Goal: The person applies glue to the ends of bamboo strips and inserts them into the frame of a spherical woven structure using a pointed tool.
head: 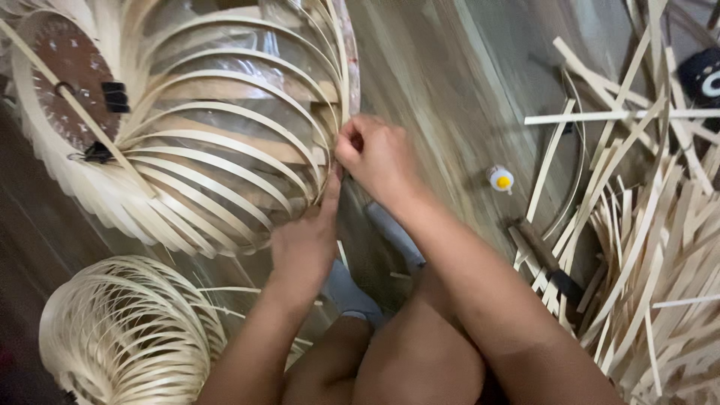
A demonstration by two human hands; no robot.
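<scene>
Both hands work at the right rim of a large bamboo-strip frame [225,142] lying far left on the floor [442,112]. The right hand [379,157] pinches a strip end there; the left hand [304,244], just nearer, presses its fingers against the strips. A smaller frame [127,330] sits near left, loose bamboo strips [652,255] right.

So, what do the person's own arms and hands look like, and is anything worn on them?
Both forearms are bare, with no sleeves in view. The left hand and the right hand wear no gloves, and no rings, watch or bracelet show. The fingers are uncovered too.
</scene>
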